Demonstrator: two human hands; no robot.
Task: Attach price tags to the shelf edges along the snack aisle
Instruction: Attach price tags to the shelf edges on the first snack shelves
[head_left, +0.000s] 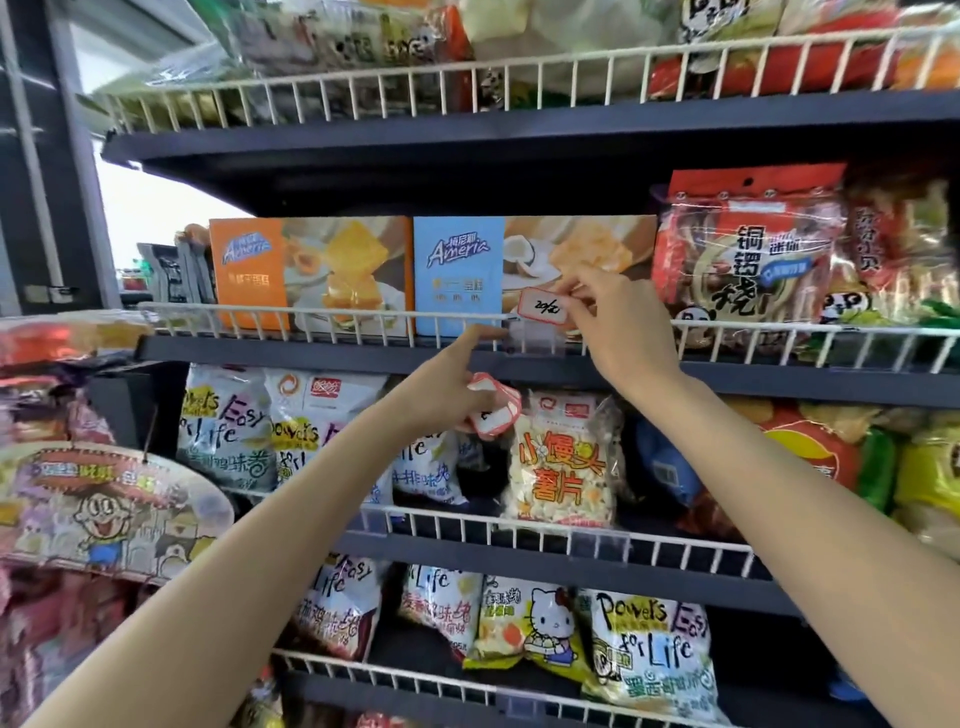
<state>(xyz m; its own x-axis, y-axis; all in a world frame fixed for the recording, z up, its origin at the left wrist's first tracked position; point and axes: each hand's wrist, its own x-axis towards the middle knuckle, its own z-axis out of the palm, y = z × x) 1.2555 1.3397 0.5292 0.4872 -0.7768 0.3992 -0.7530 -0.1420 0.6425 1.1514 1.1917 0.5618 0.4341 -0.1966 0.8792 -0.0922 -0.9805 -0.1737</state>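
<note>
Seating a price tag in the clear holder on the shelf edge.
Right hand (618, 317) pinches price tag (542, 311) just above clear holder (519, 338); left hand (457, 384) grips spare tags (493, 408) below it, forefinger steadying holder (looks touching). Next: slide tag down squarely into the slot.

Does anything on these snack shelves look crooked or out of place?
Only the price tag pinched by the right hand: it sits tilted above the clear holder on the wire rail, not yet seated. The left hand holds spare tags. Nothing looks spilled.
</note>
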